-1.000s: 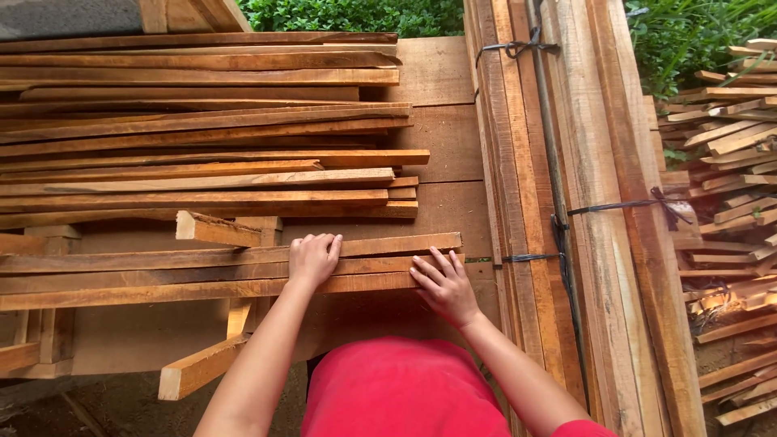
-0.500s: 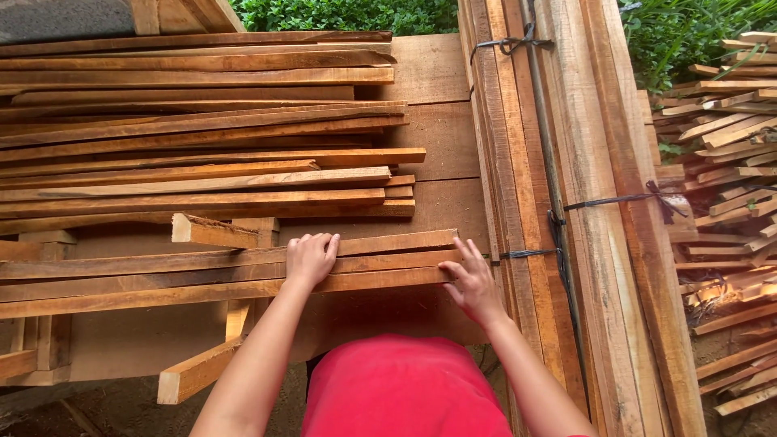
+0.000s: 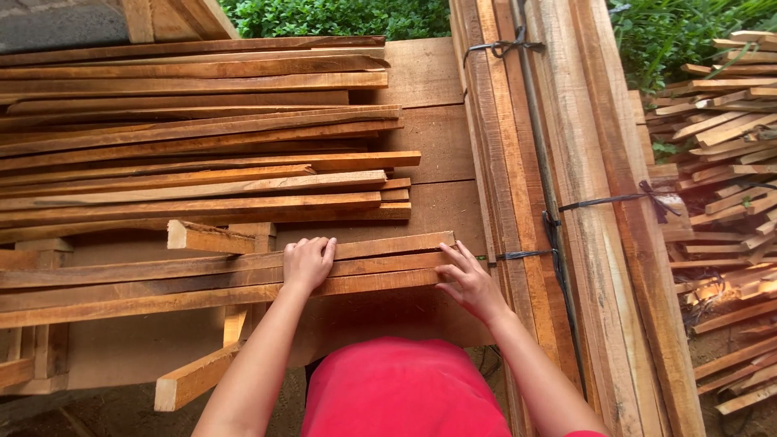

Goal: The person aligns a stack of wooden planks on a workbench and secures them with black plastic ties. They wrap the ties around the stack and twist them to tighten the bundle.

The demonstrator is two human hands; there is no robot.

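Note:
A small stack of long thin wooden slats (image 3: 146, 279) lies across the near edge of a wooden bench (image 3: 437, 137). My left hand (image 3: 307, 263) rests flat on top of these slats, fingers together and pointing away from me. My right hand (image 3: 468, 279) presses against the slats' right ends, fingers spread. Neither hand grips anything. A bigger pile of similar slats (image 3: 202, 137) fills the bench behind them. I wear a red top (image 3: 401, 392).
Tall bundles of planks tied with dark cord (image 3: 566, 202) run along the right side of the bench. Loose slats (image 3: 720, 162) lie heaped on the ground further right. A short block (image 3: 206, 237) sits left of my left hand. Green plants (image 3: 340, 16) grow beyond.
My right hand has slid right along the near slats to their ends. My left hand has stayed on top of them.

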